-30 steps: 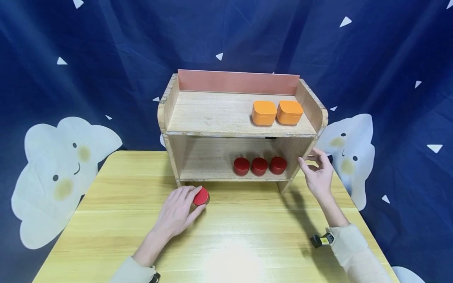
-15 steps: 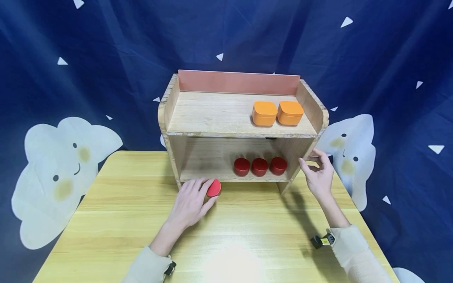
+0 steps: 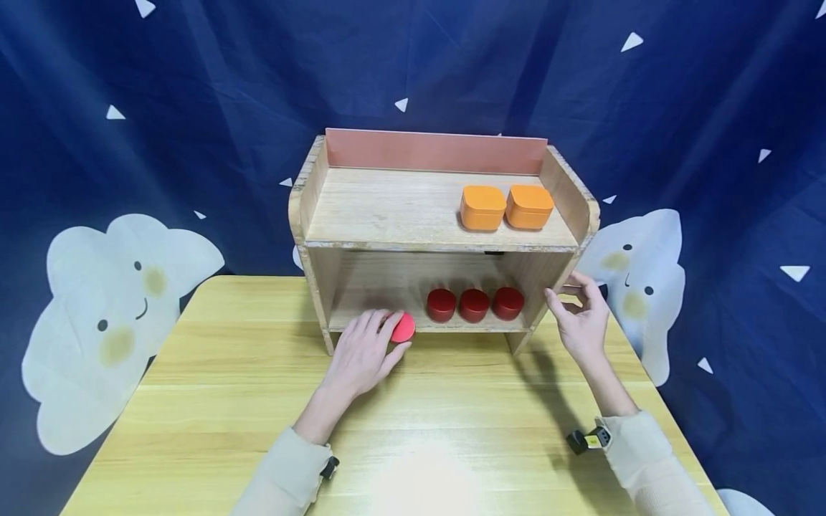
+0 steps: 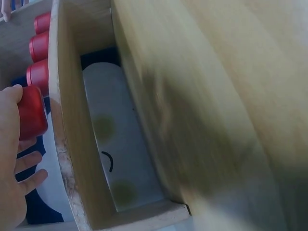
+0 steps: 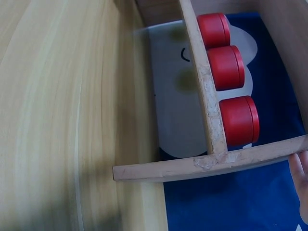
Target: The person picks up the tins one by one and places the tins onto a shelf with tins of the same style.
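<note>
My left hand [image 3: 364,355] pinches a small round red tin [image 3: 404,327] between thumb and fingers, at the front edge of the shelf unit's lower board. In the left wrist view, this red tin [image 4: 32,113] is beside the lower board, with the other fingers spread below it. Several tins stand inside: three dark red tins [image 3: 474,305] in a row on the right of the lower board. My right hand [image 3: 581,319] touches the outer right side panel [image 3: 548,283] of the wooden shelf unit [image 3: 387,245], fingers relaxed. In the right wrist view, only its fingertips [image 5: 301,168] show against the panel.
Two orange square tins [image 3: 482,208] stand on the top board's right side. The shelf unit rests at the back of a light wooden table [image 3: 245,358]. Behind it hangs a dark blue curtain [image 3: 413,64] with cloud and triangle prints.
My left hand has carried the red tin up and to the right, from the table in front of the shelf unit to the lower board's edge. The right hand stays in place.
</note>
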`<state>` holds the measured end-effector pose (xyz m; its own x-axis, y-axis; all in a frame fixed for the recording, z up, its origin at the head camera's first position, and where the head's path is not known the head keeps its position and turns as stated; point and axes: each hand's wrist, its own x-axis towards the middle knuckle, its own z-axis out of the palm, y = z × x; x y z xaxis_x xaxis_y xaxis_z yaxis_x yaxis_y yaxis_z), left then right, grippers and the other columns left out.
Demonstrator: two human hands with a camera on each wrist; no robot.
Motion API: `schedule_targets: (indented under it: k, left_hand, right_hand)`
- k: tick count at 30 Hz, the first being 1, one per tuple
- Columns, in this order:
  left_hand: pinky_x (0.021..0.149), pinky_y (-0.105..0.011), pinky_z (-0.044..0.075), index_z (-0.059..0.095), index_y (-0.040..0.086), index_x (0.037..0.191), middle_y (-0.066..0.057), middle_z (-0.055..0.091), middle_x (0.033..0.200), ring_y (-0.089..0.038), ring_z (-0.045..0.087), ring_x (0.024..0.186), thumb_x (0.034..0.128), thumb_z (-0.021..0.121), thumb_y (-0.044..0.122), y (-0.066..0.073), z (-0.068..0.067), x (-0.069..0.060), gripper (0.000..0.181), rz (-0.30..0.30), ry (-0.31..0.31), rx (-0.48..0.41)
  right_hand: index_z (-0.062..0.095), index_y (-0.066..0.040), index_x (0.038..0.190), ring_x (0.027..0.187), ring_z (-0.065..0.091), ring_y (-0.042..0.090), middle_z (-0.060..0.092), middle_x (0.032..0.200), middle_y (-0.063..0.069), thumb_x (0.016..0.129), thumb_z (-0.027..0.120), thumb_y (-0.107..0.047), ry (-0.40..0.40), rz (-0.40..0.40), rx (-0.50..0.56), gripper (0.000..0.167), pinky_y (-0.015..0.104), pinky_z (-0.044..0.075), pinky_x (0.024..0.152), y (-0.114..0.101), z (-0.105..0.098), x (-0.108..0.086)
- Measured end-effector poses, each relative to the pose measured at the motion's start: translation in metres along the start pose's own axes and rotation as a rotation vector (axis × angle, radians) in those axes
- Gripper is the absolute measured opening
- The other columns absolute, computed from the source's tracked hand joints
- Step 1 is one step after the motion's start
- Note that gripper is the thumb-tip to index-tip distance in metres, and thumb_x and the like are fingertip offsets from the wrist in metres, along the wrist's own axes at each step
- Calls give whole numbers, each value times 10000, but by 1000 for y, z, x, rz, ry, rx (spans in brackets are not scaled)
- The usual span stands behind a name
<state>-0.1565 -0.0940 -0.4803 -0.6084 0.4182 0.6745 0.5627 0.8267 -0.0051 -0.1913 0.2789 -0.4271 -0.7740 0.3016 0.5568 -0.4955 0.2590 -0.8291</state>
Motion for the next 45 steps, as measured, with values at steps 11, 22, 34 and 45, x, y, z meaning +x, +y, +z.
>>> schedule_targets:
  k: [11,22,34,45]
  left_hand:
    - [820,-397,581,632,88,1350,-99,691,1148,-290,667,1019,949,718,465,-6,9,19,558,34,-6,57]
    - [734,-365,588,663,86,1304,-97,705,1096,-275,663,936,1002,664,450,-8,19,28,472,2,-36,93]
    - [785,-401,622,665,90,1327,-118,729,1135,-298,696,968,1029,631,448,-10,25,36,467,-30,-88,103]
    - [789,-421,614,648,100,1363,-125,724,1142,-310,695,999,1015,648,469,-10,28,40,507,-41,-102,103]
  right_hand:
    - [618,161,1248,857,680,-43,691,994,-177,867,729,138,-8,-7,-1,398,87,554,647,0,1,0]
    - [611,171,1247,859,684,-49,693,995,-176,866,731,137,-4,-16,2,402,83,554,650,0,1,0]
    - [621,159,1250,859,688,-39,699,994,-171,862,731,140,-3,-16,5,403,88,559,648,1,0,1]
    - [629,144,1249,856,683,-36,693,1005,-164,867,730,137,1,-16,5,395,87,559,651,2,0,0]
